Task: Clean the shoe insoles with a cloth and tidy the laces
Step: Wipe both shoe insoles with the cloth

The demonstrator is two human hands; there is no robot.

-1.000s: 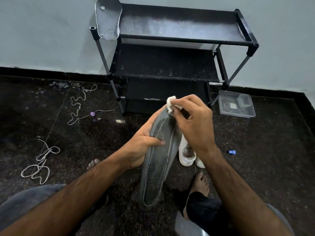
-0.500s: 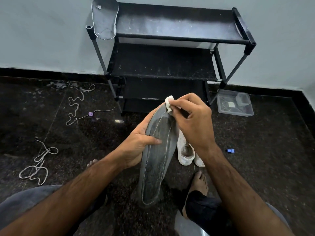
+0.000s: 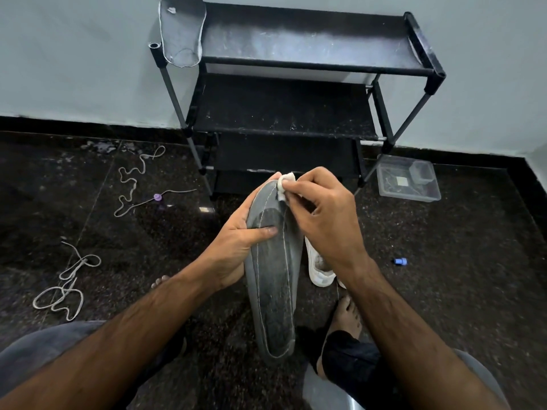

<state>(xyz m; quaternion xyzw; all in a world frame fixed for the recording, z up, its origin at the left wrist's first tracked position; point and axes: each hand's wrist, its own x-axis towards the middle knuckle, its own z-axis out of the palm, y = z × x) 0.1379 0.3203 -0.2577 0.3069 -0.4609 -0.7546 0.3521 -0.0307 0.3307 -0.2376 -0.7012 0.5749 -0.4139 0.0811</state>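
Observation:
A long grey insole (image 3: 273, 291) with a pale stitched outline stands on end in front of me. My left hand (image 3: 236, 247) grips its left edge, thumb across the face. My right hand (image 3: 325, 217) pinches a small white cloth (image 3: 284, 184) against the insole's top end. A second grey insole (image 3: 182, 31) lies on the top left corner of the black shoe rack (image 3: 310, 45). A white shoe (image 3: 318, 266) sits on the floor behind my right wrist, partly hidden. Two loose laces lie on the dark floor at the left, one near (image 3: 63, 288) and one farther (image 3: 134, 184).
A clear plastic box (image 3: 407, 182) rests on the floor right of the rack. A small blue cap (image 3: 400, 261) lies to the right and a purple one (image 3: 157, 197) by the far lace. My bare feet (image 3: 346, 318) and knees are below the insole.
The cloth in my right hand has slid slightly along the top end of the insole. My left hand keeps the same grip. The view has shifted a little.

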